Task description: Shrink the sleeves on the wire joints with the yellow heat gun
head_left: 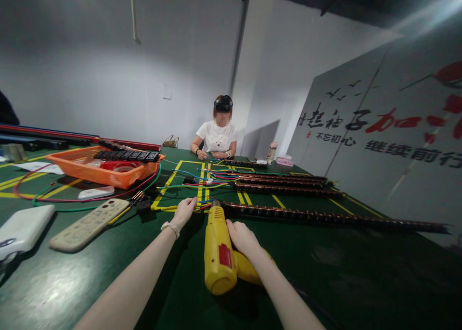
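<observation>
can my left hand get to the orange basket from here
Probably yes: only low wires and a small black connector seem to lie between the left hand and the orange basket, nothing tall.

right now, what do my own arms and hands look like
The left hand and right hand are ungloved, with no sleeves in view. A pale, bunched band circles the left wrist; nothing worn shows on the right.

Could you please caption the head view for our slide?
Left hand at coloured wires, right hand at a yellow heat gun, over a green table.
</observation>
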`<state>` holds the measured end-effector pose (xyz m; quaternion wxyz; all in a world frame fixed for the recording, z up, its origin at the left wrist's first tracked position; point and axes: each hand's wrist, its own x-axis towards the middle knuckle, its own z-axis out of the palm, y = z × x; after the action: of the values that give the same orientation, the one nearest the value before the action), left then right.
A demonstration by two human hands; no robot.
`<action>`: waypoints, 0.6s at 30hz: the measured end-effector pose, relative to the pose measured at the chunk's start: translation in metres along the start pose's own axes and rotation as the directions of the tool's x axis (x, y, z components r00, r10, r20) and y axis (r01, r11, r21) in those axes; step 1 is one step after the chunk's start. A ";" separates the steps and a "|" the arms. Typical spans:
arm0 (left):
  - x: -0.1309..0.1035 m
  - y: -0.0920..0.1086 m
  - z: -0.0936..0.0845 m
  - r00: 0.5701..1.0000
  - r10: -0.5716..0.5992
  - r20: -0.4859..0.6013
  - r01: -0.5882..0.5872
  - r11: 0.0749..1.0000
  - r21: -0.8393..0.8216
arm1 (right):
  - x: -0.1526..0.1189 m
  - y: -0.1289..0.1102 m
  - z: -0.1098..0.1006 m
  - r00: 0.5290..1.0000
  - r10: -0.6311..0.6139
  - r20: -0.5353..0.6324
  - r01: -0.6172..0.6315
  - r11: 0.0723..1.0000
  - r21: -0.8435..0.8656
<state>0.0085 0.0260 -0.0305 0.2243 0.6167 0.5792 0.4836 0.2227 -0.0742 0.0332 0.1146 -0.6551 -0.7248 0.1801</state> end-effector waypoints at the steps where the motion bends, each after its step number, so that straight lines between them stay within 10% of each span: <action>1: 0.000 0.001 0.000 1.000 0.020 -0.004 -0.020 1.000 -0.001 | 0.000 -0.001 0.000 1.000 -0.001 0.001 0.001 1.000 0.000; 18: -0.009 0.014 -0.002 0.958 0.264 -0.109 -0.259 0.964 0.053 | 0.001 -0.009 0.001 1.000 0.007 -0.026 -0.008 0.999 -0.052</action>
<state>0.0148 0.0135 -0.0212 0.1126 0.6630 0.5139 0.5326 0.2145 -0.0742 0.0362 0.1063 -0.6627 -0.7253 0.1531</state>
